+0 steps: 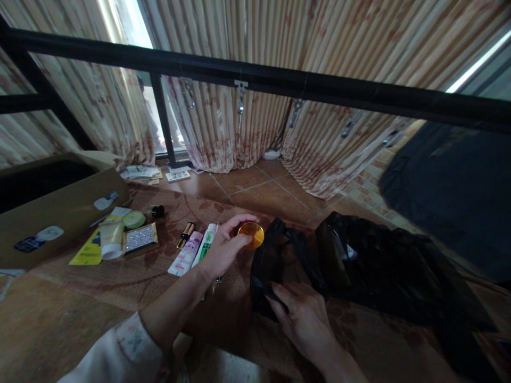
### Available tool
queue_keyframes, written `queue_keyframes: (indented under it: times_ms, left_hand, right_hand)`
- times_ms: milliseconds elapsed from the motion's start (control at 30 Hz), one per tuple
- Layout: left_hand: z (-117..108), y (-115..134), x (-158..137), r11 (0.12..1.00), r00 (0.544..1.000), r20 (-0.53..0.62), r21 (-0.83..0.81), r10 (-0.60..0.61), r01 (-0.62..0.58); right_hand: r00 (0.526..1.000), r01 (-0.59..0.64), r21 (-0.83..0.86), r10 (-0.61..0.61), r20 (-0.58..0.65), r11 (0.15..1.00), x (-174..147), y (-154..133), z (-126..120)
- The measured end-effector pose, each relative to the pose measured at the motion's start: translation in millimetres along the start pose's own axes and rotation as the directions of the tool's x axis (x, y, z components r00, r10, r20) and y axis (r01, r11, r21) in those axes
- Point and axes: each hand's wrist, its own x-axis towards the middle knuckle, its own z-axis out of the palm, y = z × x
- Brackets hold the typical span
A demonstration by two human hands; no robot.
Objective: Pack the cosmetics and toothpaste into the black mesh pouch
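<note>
Over cloth (136, 274), gold disc (252, 233) facing viewer, black bag (383, 266) stretching rightward

box (80, 205): left | 2 tubes (186, 255): on cloth (147, 279), mid | bag (383, 266): right of tubes | curtains (259, 32): behind

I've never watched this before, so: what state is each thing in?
Gold disc: pinched in left hand
Black bag: rumpled, gripped by right hand
Cardboard box: open
Glittery case: apparently shut
Round green tub: apparently shut
Cream tube: lying down
Pink tube: lying down
White tube: lying, partly hidden
Curtains: hanging, slightly parted
</note>
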Motion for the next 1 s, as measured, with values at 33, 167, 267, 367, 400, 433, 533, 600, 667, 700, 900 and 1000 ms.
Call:
queue_keyframes:
  times_ms: [33,167,267,367,400,433,533,600,667,700,900,1000]
  left_hand:
    - [0.2,0.6,-0.3,1.0,1.0,-0.002,0.007,0.005,-0.005]
    - [0.8,2.3,-0.7,0.999,1.0,-0.009,0.029,0.014,-0.013]
    - [0.7,2.3,-0.1,0.998,1.0,-0.018,0.064,0.023,-0.022]
    - [0.3,1.7,0.4,0.997,0.999,-0.028,0.075,0.028,-0.026]
    - [0.2,1.5,0.4,0.997,0.999,-0.03,0.072,0.026,-0.024]
    - [0.1,1.4,0.2,0.997,0.999,-0.031,0.07,0.022,-0.02]
    - [0.2,1.8,-0.6,0.997,0.999,-0.028,0.077,0.018,-0.015]
    - [0.5,2.5,-1.2,0.996,0.999,-0.03,0.084,0.018,-0.016]
    - [0.9,3.0,-1.6,0.997,0.999,-0.032,0.082,0.014,-0.012]
    - [1.1,3.1,-1.8,0.997,0.999,-0.033,0.078,0.013,-0.011]
    - [2.4,2.1,-2.6,0.999,0.999,-0.038,0.051,0.02,-0.018]
    - [2.9,1.3,-2.5,1.0,0.999,-0.047,0.03,0.011,-0.009]
  right_hand:
    - [1.0,0.0,0.0,0.0,-0.004,1.0,0.0,0.2,0.3]
    - [1.0,0.001,-0.013,-0.001,-0.009,1.0,0.1,1.2,1.6]
    - [1.0,-0.006,-0.017,0.006,-0.003,1.0,-0.1,0.8,1.3]
    - [1.0,-0.008,-0.009,0.008,-0.002,1.0,-0.3,0.2,0.6]
    - [1.0,-0.006,-0.007,0.006,-0.004,1.0,-0.3,0.2,0.5]
    - [1.0,-0.005,-0.007,0.005,-0.008,1.0,-0.3,0.3,0.5]
    - [1.0,-0.003,0.001,0.003,-0.02,1.0,0.0,0.8,1.0]
    - [1.0,-0.002,0.001,0.002,-0.02,1.0,0.2,1.0,1.4]
    - [1.0,0.003,-0.01,-0.003,-0.024,1.0,0.3,1.0,1.7]
    - [1.0,0.004,-0.017,-0.005,-0.027,1.0,0.4,0.9,1.8]
    - [0.999,0.005,-0.018,-0.006,-0.033,1.0,0.7,0.7,1.7]
    - [1.0,0.001,-0.019,-0.002,-0.024,1.0,0.9,0.6,1.4]
